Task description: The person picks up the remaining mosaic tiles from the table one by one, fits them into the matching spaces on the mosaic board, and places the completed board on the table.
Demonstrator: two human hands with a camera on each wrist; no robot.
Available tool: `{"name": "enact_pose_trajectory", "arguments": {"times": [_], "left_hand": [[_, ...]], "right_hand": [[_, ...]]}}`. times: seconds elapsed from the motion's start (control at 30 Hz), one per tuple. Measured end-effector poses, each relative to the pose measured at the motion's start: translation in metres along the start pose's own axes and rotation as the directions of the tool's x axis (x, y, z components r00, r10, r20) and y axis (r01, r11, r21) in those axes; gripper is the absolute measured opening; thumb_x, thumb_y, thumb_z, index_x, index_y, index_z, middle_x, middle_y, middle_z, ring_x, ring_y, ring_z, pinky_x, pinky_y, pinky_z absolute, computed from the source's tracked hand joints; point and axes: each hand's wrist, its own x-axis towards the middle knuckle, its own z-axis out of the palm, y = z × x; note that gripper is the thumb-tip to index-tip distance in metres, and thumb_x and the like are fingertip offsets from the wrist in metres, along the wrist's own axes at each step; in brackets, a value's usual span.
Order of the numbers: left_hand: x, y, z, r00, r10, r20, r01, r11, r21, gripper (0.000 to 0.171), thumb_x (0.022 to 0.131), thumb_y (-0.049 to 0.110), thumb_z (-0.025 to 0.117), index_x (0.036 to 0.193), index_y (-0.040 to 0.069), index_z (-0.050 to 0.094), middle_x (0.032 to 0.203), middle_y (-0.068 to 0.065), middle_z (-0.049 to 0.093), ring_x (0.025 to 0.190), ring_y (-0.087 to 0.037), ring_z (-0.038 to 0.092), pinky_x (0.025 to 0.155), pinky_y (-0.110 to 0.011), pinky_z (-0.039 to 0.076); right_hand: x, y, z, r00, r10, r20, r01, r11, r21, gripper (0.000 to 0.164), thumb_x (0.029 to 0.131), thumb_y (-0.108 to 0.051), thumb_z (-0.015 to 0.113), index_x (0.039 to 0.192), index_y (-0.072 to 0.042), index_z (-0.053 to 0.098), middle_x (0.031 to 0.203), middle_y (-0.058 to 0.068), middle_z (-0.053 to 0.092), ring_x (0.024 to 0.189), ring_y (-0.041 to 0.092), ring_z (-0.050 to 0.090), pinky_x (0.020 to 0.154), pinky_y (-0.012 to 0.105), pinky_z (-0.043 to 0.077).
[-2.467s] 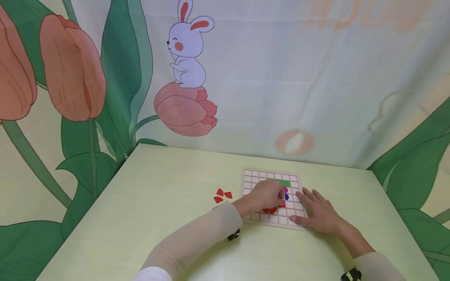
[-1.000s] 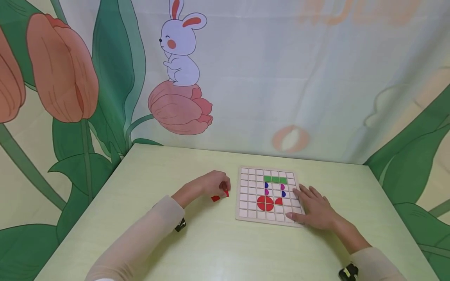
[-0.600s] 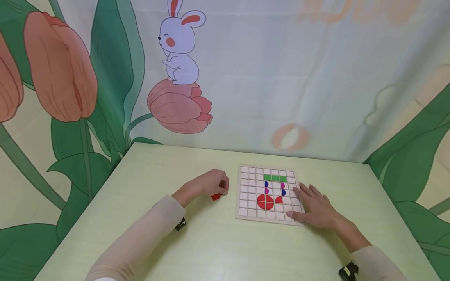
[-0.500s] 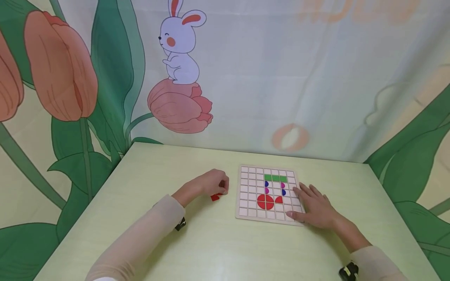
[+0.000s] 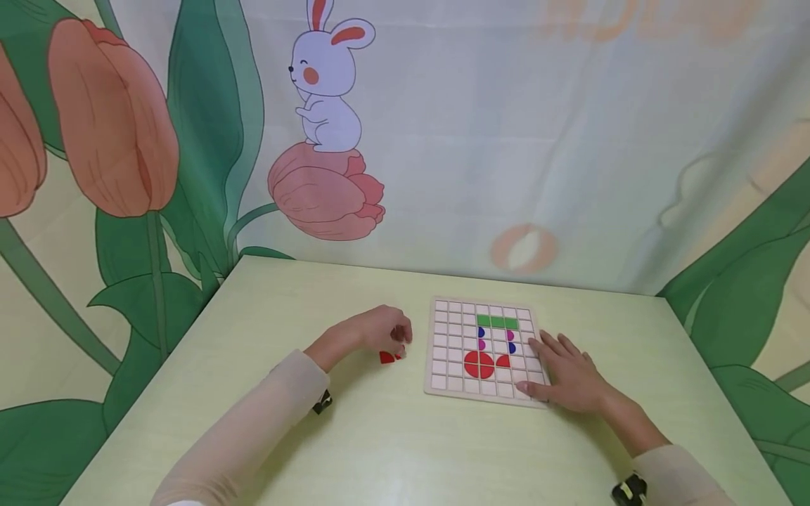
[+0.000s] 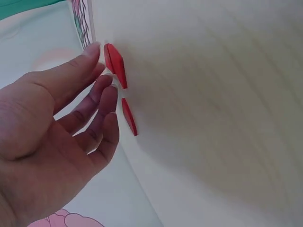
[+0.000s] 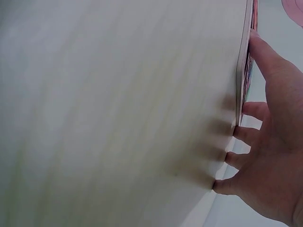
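Note:
My left hand (image 5: 384, 330) is over the loose red quarter-circle tiles (image 5: 387, 358), left of the grid board. In the left wrist view, its thumb and loosely bent fingers stand just by the red tiles (image 6: 129, 117); whether a fingertip touches one, I cannot tell. My right hand (image 5: 569, 376) lies with fingers spread at the right edge of the white grid board (image 5: 439, 383), thumb over its lower right corner. On the board are green squares (image 5: 497, 322), blue and magenta half circles (image 5: 511, 348), a full red circle (image 5: 479, 365) of quarter tiles and one separate red quarter (image 5: 503, 361).
The pale yellow-green table (image 5: 392, 436) reaches back to a printed curtain (image 5: 430, 140) with a rabbit and tulips. Dark wrist bands (image 5: 629, 490) sit by the sleeves.
My left hand has gone from the board leftward to the loose red tiles. Its fingers have lifted a little, showing more of the tiles. My right hand stays at the board's edge.

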Motion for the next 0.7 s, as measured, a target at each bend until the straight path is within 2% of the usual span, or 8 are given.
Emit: {"name": "enact_pose_trajectory", "arguments": {"times": [0.1,0.23,0.47,0.7], "left_hand": [[-0.002,0.0,0.0,1.0,0.009,0.023,-0.009,1.0,-0.005,0.018,0.092,0.013,0.085,0.105,0.012,0.073,0.096,0.004,0.065,0.092,-0.015,0.06,0.082,-0.027,0.054],[-0.004,-0.001,0.0,1.0,0.006,0.019,-0.006,1.0,-0.012,0.017,0.091,0.013,0.086,0.102,0.013,0.072,0.094,0.005,0.066,0.09,-0.015,0.062,0.081,-0.027,0.055],[-0.004,-0.003,0.008,0.999,-0.018,-0.03,0.016,0.998,-0.066,0.017,0.092,0.02,0.086,0.092,0.016,0.07,0.084,0.004,0.068,0.078,-0.014,0.061,0.073,-0.028,0.053],[-0.004,-0.001,0.011,0.997,-0.048,-0.064,0.045,0.998,-0.048,0.015,0.096,0.025,0.082,0.088,0.018,0.07,0.082,0.001,0.07,0.072,-0.014,0.061,0.071,-0.029,0.052]], "right_hand": [[-0.001,0.0,0.0,1.0,0.0,0.0,0.0,1.0,-0.001,0.106,0.087,-0.074,0.07,0.162,-0.006,0.04,0.169,0.025,0.028,0.153,0.057,0.019,0.109,0.086,0.019],[-0.001,0.0,0.001,1.0,-0.005,-0.006,0.004,1.0,-0.004,0.106,0.087,-0.074,0.07,0.162,-0.006,0.04,0.169,0.026,0.029,0.153,0.057,0.019,0.108,0.086,0.02],[-0.001,0.003,0.003,1.0,-0.015,-0.006,0.015,1.0,-0.001,0.105,0.088,-0.075,0.069,0.162,-0.006,0.04,0.169,0.026,0.028,0.153,0.058,0.02,0.108,0.086,0.02],[-0.001,0.003,0.002,1.0,-0.02,-0.012,0.02,1.0,0.003,0.105,0.088,-0.074,0.069,0.162,-0.006,0.04,0.169,0.026,0.028,0.153,0.057,0.02,0.108,0.086,0.02]]}}
